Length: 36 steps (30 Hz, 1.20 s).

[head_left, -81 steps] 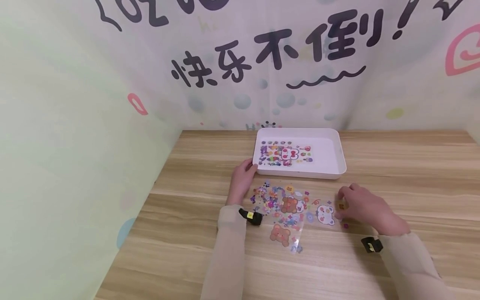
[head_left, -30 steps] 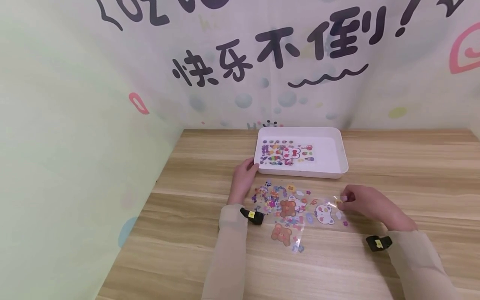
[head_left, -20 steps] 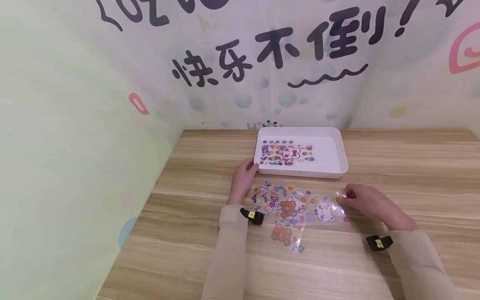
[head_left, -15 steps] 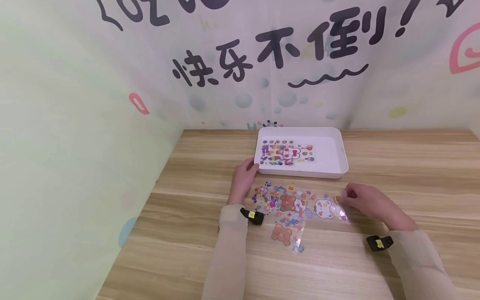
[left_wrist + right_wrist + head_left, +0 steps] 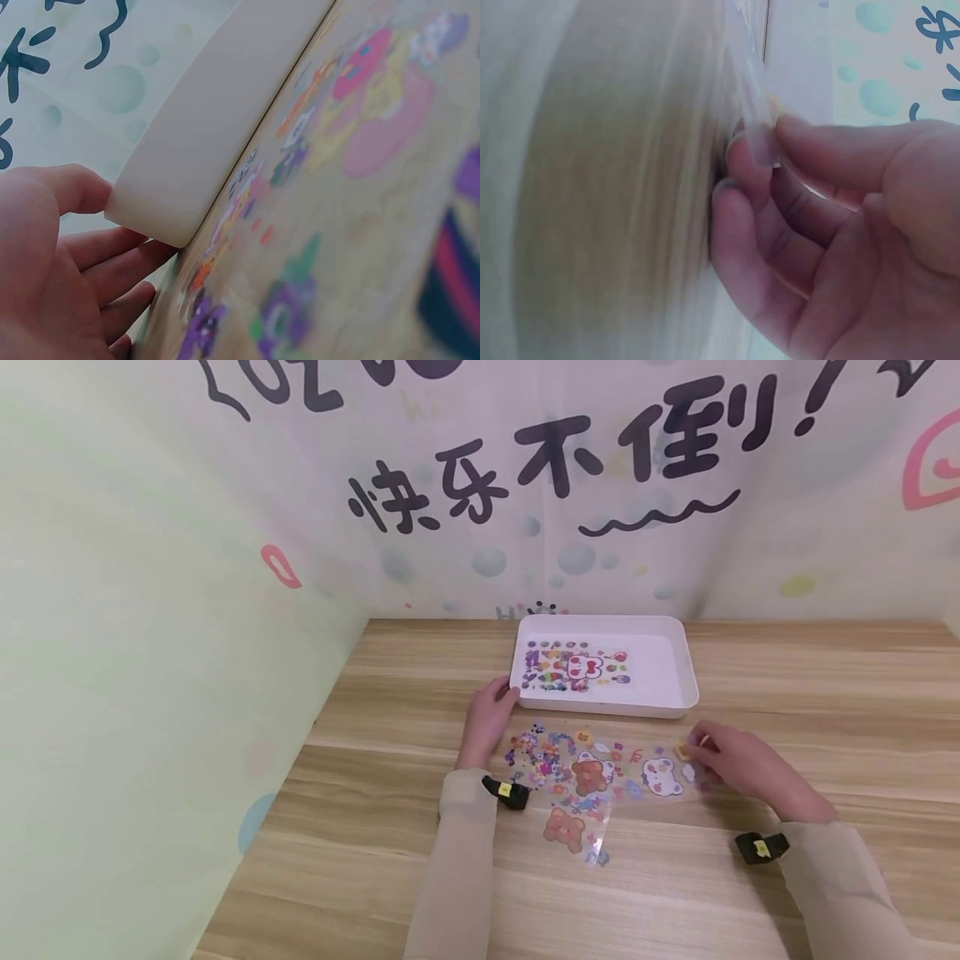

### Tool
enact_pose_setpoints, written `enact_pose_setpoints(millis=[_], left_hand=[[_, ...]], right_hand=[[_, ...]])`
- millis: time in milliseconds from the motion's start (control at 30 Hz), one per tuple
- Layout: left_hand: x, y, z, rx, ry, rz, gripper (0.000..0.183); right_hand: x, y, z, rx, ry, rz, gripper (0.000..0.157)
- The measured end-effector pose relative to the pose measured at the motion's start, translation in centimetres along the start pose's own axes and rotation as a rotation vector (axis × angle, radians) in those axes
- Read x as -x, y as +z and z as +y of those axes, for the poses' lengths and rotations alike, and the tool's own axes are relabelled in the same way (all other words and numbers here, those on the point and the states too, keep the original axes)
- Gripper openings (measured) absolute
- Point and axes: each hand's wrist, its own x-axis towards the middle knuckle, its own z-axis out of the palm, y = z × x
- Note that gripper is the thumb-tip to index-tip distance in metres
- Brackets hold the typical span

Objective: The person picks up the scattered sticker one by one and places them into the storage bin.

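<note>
At the front left corner of a white tray (image 5: 660,710), my left hand (image 5: 486,720) holds the tray. In the left wrist view, its fingers (image 5: 124,259) lie against the tray's corner. My right hand (image 5: 742,770) pinches the right end of a clear sticker sheet (image 5: 662,777) printed with a white bear. The right wrist view shows the thumb (image 5: 832,154) and curled fingers gripping the clear edge. This sheet overlaps other transparent sticker sheets, one with a brown bear (image 5: 564,831) and one with small colourful figures (image 5: 542,758).
Inside the tray lie clear sticker sheets with a white rabbit (image 5: 585,667) and small purple and fruit prints. The wooden table (image 5: 405,760) runs back to a printed wall cloth (image 5: 450,568), with a pale green wall (image 5: 135,652) on the left.
My right fingers have taken hold of the white bear sheet's right end, and the sheet has tilted and shifted slightly right. The left hand stays at the tray's corner.
</note>
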Motion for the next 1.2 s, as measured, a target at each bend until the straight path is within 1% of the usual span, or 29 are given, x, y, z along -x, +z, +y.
enact_pose_setpoints(millis=[67,167,267,433,533,733,833,1000,1200], left_hand=[[-0.05,0.02,0.02,0.004,-0.002,0.001,0.041],[-0.13,0.07,0.03,0.018,0.002,0.002,0.043],[-0.19,0.14,0.0,0.025,0.01,0.004,0.044],[-0.11,0.12,-0.03,-0.008,0.012,0.004,0.042],[-0.08,0.09,-0.06,-0.028,0.009,0.001,0.042],[-0.02,0.11,-0.03,-0.022,-0.01,0.001,0.042],[0.03,0.1,0.04,-0.022,-0.013,0.003,0.042],[0.03,0.12,0.04,-0.018,-0.011,0.004,0.042],[-0.04,0.15,-0.05,-0.013,-0.007,0.002,0.042]], right_hand=[[0.02,-0.03,0.04,-0.002,-0.013,0.008,0.013],[0.06,-0.09,0.06,-0.02,-0.03,0.012,0.014],[0.09,-0.06,0.05,-0.035,-0.027,0.017,0.014],[0.19,-0.03,0.03,-0.071,-0.019,0.03,0.015],[0.2,-0.01,0.09,-0.09,-0.031,0.045,0.016],[0.05,0.12,0.11,-0.083,-0.102,0.128,0.018],[0.02,0.14,0.05,-0.089,-0.122,0.172,0.02],[0.09,0.0,-0.1,-0.061,-0.116,0.25,0.021],[0.36,-0.4,-0.28,-0.032,-0.096,0.329,0.03]])
